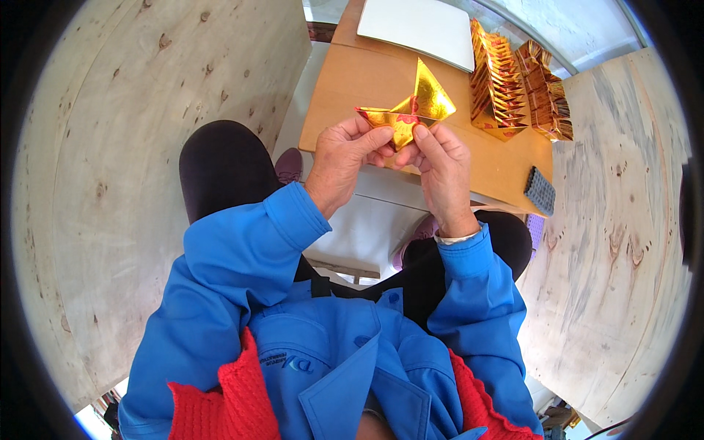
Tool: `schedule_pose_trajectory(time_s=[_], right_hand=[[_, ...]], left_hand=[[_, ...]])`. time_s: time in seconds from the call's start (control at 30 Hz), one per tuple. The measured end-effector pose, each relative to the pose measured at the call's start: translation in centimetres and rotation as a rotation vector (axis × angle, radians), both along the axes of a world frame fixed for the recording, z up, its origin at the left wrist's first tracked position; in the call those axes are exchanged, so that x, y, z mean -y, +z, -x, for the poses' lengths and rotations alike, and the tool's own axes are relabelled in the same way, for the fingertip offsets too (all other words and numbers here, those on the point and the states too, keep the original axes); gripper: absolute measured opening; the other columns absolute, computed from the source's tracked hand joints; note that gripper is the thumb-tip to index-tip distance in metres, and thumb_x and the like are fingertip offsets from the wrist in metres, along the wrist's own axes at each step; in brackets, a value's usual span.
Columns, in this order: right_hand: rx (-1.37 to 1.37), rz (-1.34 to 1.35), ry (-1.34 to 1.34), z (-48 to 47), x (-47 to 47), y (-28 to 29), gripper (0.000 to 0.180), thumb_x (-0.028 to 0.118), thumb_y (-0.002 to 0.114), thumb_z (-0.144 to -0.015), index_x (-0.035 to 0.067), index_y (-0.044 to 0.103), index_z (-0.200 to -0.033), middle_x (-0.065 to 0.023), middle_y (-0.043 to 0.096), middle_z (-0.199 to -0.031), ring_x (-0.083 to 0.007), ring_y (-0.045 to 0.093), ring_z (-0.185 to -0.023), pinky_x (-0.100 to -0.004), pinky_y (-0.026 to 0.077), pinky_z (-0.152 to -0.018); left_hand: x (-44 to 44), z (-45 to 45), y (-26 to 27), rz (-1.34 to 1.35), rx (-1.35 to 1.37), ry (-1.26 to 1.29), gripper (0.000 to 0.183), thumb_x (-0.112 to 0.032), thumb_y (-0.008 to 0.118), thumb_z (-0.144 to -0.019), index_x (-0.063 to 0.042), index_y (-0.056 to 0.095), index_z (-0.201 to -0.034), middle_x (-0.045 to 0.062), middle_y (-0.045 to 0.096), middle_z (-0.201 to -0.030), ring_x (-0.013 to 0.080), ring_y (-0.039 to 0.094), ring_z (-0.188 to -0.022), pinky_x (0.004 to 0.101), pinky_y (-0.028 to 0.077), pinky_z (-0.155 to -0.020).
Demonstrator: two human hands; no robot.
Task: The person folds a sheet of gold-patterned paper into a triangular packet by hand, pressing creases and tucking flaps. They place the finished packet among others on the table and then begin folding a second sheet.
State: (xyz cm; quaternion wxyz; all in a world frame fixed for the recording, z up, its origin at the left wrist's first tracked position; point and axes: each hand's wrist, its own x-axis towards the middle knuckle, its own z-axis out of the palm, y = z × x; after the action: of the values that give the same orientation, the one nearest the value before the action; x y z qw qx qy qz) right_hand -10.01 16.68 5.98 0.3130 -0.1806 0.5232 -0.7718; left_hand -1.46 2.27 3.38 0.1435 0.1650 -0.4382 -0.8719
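Note:
Between my two hands I hold a sheet of gold foil paper point(433, 93) with red print, partly folded, over the near edge of the wooden table. One pointed flap stands up at its right, and another point reaches out to the left. My left hand point(352, 151) pinches the lower left part, thumb on top. On the other side, my right hand point(440, 159) grips the lower right part, with its thumb near the bottom tip. Fingers hide part of the paper's underside.
On the wooden table point(352, 82) lies a white pad or board point(418, 30). Right of it stand a row of folded gold paper pieces point(495, 82) and bundled stacks point(544, 93). A grey textured pad point(540, 190) rests at the right corner. Plywood panels point(165, 71) flank both sides.

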Motion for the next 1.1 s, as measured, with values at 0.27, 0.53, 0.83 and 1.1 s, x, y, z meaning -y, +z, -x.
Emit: schedule_pose_trajectory(time_s=[0.27, 0.53, 0.83, 1.1], right_hand=[[-0.044, -0.082, -0.011, -0.2, 0.2, -0.3, 0.022, 0.016, 0.06, -0.105, -0.003, 0.065, -0.113, -0.0084, 0.071, -0.093, -0.0134, 0.067, -0.073, -0.029, 0.057, -0.072], [-0.137, -0.049, -0.19, -0.5, 0.4, -0.1, 0.021, 0.004, 0.073, -0.094, 0.004, 0.056, -0.107, -0.003, 0.066, -0.087, -0.0086, 0.063, -0.073, -0.0228, 0.051, -0.064], [-0.149, -0.07, -0.18, -1.1, 0.8, -1.3, 0.029, -0.001, 0.076, -0.089, 0.006, 0.054, -0.106, -0.0011, 0.067, -0.087, -0.0049, 0.06, -0.071, -0.02, 0.049, -0.061], [-0.236, -0.048, -0.148, 0.8, -0.2, -1.3, 0.021, -0.001, 0.076, -0.09, 0.008, 0.059, -0.099, 0.0019, 0.066, -0.08, -0.0037, 0.055, -0.065, -0.0192, 0.044, -0.057]], left_hand=[[0.2, 0.3, -0.5, -0.048, 0.003, -0.036, 0.017, -0.016, 0.074, -0.096, 0.0, 0.07, -0.1, 0.005, 0.069, -0.079, 0.0119, 0.066, -0.068, 0.0267, 0.054, -0.064], [-0.1, 0.3, -0.5, 0.001, 0.033, -0.02, 0.018, -0.014, 0.067, -0.101, 0.001, 0.066, -0.112, 0.004, 0.07, -0.09, 0.0105, 0.065, -0.074, 0.0261, 0.054, -0.069], [-0.3, 0.4, -1.0, -0.036, 0.002, -0.016, 0.024, -0.014, 0.068, -0.1, 0.0, 0.065, -0.12, 0.006, 0.072, -0.103, 0.0108, 0.067, -0.083, 0.0274, 0.057, -0.076], [1.0, 0.3, 0.8, -0.143, -0.052, -0.204, 0.033, -0.028, 0.068, -0.1, 0.001, 0.069, -0.115, 0.01, 0.073, -0.099, 0.0149, 0.07, -0.087, 0.0296, 0.058, -0.078]])
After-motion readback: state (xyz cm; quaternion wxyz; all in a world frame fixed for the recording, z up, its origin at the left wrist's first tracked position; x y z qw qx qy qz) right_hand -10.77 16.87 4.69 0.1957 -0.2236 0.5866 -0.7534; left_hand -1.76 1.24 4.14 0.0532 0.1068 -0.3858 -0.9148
